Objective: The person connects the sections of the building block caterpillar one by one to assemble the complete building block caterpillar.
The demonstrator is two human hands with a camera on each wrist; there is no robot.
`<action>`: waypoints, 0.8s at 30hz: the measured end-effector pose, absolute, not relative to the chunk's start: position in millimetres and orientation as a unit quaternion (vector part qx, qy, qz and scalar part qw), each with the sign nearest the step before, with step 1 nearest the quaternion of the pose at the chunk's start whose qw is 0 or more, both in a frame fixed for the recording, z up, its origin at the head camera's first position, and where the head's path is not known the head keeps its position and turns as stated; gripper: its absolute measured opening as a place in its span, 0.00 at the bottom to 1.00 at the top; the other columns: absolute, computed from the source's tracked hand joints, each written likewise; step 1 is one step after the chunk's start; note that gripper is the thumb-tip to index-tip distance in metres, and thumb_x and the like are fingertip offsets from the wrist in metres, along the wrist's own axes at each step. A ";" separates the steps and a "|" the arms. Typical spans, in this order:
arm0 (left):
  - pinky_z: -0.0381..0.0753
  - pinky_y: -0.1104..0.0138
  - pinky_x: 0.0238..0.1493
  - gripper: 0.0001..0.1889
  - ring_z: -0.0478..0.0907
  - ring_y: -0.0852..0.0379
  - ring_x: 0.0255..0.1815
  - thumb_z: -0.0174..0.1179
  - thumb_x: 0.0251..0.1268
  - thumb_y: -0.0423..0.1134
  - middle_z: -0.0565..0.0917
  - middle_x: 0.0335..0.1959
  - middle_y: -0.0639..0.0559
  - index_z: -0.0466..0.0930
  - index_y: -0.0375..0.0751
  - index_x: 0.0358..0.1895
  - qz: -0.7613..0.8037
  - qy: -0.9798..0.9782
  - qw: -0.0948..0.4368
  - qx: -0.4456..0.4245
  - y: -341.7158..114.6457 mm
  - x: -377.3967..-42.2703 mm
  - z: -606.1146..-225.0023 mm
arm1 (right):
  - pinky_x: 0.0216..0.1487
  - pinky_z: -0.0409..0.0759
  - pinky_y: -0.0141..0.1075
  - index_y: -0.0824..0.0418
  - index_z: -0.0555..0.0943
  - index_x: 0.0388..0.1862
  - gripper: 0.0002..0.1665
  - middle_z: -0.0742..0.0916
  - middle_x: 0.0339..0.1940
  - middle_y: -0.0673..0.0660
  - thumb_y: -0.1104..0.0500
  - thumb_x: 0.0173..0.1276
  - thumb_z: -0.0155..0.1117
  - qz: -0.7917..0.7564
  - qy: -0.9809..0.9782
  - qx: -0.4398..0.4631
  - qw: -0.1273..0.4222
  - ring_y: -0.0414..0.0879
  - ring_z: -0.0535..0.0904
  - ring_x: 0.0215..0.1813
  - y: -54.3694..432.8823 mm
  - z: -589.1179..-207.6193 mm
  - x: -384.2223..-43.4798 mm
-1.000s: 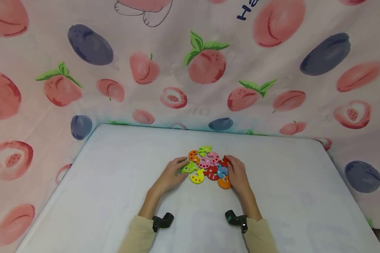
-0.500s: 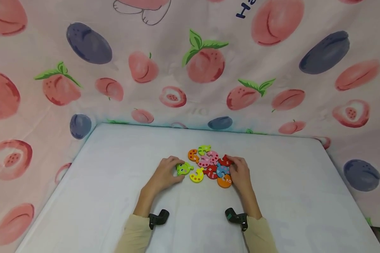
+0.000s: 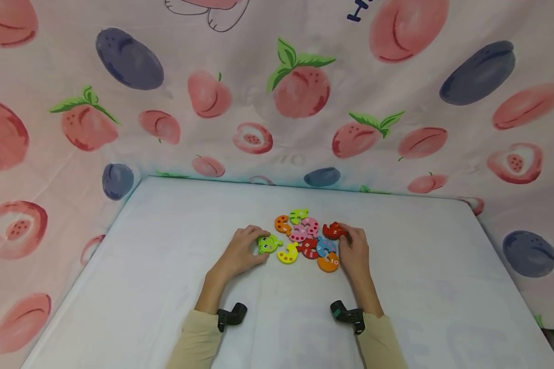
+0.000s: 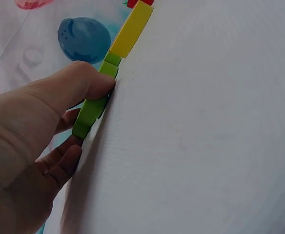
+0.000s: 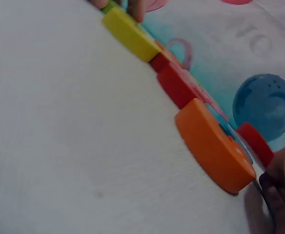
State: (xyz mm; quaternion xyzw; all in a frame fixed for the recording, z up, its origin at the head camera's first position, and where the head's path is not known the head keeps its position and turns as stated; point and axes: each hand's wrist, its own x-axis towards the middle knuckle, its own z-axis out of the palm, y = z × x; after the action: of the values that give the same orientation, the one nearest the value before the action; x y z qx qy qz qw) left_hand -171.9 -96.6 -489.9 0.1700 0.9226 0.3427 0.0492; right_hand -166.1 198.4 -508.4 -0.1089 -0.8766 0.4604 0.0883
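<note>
We find the left hand (image 3: 240, 251) pinching the green piece (image 3: 268, 245) and the right hand (image 3: 354, 252) pinching the red piece (image 3: 333, 231), an orange piece (image 3: 328, 262) just beside that grip, both held items (thick-edged) probably light, stiff, smooth and best taken by opposite edges.

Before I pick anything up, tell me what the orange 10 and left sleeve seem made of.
Orange 10: probably painted wood, possibly plastic; smooth, evenly coloured, with a thick, rigid edge.
Left sleeve: likely cloth, matte; soft in look, without shine, weave too small to see.
</note>
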 end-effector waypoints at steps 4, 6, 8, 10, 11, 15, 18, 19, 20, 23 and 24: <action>0.73 0.56 0.62 0.24 0.68 0.51 0.57 0.70 0.56 0.44 0.77 0.58 0.54 0.78 0.52 0.58 0.340 0.923 0.047 0.172 -96.7 -172.3 -490.4 | 0.65 0.74 0.47 0.58 0.76 0.64 0.21 0.73 0.59 0.62 0.63 0.76 0.46 0.503 -0.846 -0.134 0.118 0.55 0.71 0.60 203.1 -508.4 -164.7; 0.73 0.56 0.61 0.24 0.68 0.51 0.57 0.69 0.56 0.44 0.77 0.58 0.54 0.78 0.52 0.58 0.339 0.924 0.046 0.174 -96.9 -172.6 -490.8 | 0.65 0.74 0.46 0.57 0.76 0.64 0.21 0.72 0.60 0.61 0.62 0.77 0.45 0.517 -0.836 -0.141 0.121 0.54 0.71 0.61 204.4 -507.4 -163.8; 0.73 0.56 0.61 0.24 0.68 0.51 0.57 0.69 0.56 0.44 0.77 0.58 0.54 0.78 0.52 0.58 0.339 0.923 0.046 0.176 -97.1 -172.7 -490.8 | 0.66 0.74 0.45 0.56 0.77 0.63 0.21 0.73 0.60 0.60 0.61 0.77 0.45 0.523 -0.831 -0.150 0.118 0.53 0.71 0.62 205.4 -507.2 -163.3; 0.73 0.56 0.62 0.24 0.68 0.50 0.57 0.69 0.57 0.44 0.77 0.58 0.53 0.77 0.52 0.58 0.339 0.923 0.047 0.176 -97.1 -172.8 -490.7 | 0.67 0.73 0.47 0.55 0.77 0.63 0.20 0.73 0.62 0.59 0.60 0.77 0.46 0.528 -0.826 -0.158 0.118 0.52 0.70 0.63 206.2 -507.2 -162.8; 0.73 0.55 0.62 0.24 0.68 0.50 0.57 0.69 0.57 0.44 0.77 0.58 0.53 0.77 0.52 0.58 0.339 0.923 0.049 0.177 -97.1 -172.9 -490.8 | 0.68 0.73 0.47 0.55 0.78 0.62 0.20 0.74 0.63 0.58 0.58 0.77 0.47 0.534 -0.821 -0.162 0.120 0.52 0.70 0.64 206.6 -507.2 -162.6; 0.73 0.55 0.61 0.24 0.68 0.50 0.57 0.69 0.57 0.44 0.77 0.58 0.54 0.77 0.52 0.58 0.339 0.923 0.047 0.177 -96.9 -172.7 -490.6 | 0.69 0.73 0.46 0.55 0.79 0.60 0.22 0.74 0.65 0.56 0.47 0.73 0.55 0.562 -0.799 -0.175 0.123 0.49 0.71 0.64 207.5 -507.0 -162.2; 0.74 0.55 0.61 0.24 0.68 0.51 0.57 0.69 0.57 0.44 0.77 0.58 0.54 0.77 0.52 0.59 0.337 0.924 0.047 0.176 -97.0 -172.8 -490.7 | 0.64 0.77 0.35 0.54 0.77 0.60 0.29 0.75 0.64 0.54 0.39 0.66 0.62 0.574 -0.790 -0.184 0.111 0.47 0.75 0.60 206.8 -506.3 -162.5; 0.74 0.55 0.61 0.24 0.68 0.51 0.57 0.69 0.57 0.44 0.77 0.58 0.54 0.77 0.52 0.59 0.337 0.924 0.048 0.176 -97.1 -172.9 -490.6 | 0.61 0.78 0.30 0.54 0.77 0.60 0.31 0.76 0.64 0.54 0.38 0.64 0.64 0.575 -0.790 -0.185 0.106 0.47 0.76 0.59 206.3 -506.2 -162.8; 0.73 0.55 0.62 0.24 0.68 0.51 0.58 0.69 0.57 0.44 0.77 0.58 0.54 0.77 0.52 0.59 0.338 0.923 0.049 0.175 -97.1 -173.0 -490.5 | 0.57 0.78 0.26 0.53 0.76 0.60 0.32 0.76 0.63 0.54 0.37 0.62 0.65 0.577 -0.788 -0.188 0.103 0.47 0.77 0.57 206.0 -506.2 -163.0; 0.73 0.55 0.62 0.25 0.68 0.50 0.58 0.69 0.57 0.44 0.76 0.59 0.54 0.77 0.52 0.59 0.338 0.923 0.053 0.177 -97.3 -173.9 -490.1 | 0.49 0.76 0.17 0.54 0.75 0.60 0.33 0.79 0.60 0.55 0.38 0.62 0.67 0.573 -0.791 -0.193 0.094 0.47 0.78 0.55 204.5 -505.6 -163.0; 0.73 0.55 0.63 0.25 0.68 0.50 0.58 0.69 0.57 0.44 0.76 0.59 0.53 0.77 0.52 0.59 0.337 0.923 0.053 0.178 -97.4 -174.0 -489.8 | 0.48 0.75 0.17 0.54 0.75 0.60 0.32 0.80 0.60 0.55 0.39 0.62 0.67 0.571 -0.792 -0.195 0.092 0.48 0.78 0.55 204.1 -505.6 -163.1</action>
State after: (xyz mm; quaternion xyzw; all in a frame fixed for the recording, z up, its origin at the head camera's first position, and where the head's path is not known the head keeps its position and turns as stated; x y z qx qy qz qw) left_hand -174.0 -97.4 -489.8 0.1777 0.9229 0.3375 0.0528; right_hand -163.1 204.1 -505.6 -0.1945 -0.7924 0.5708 0.0920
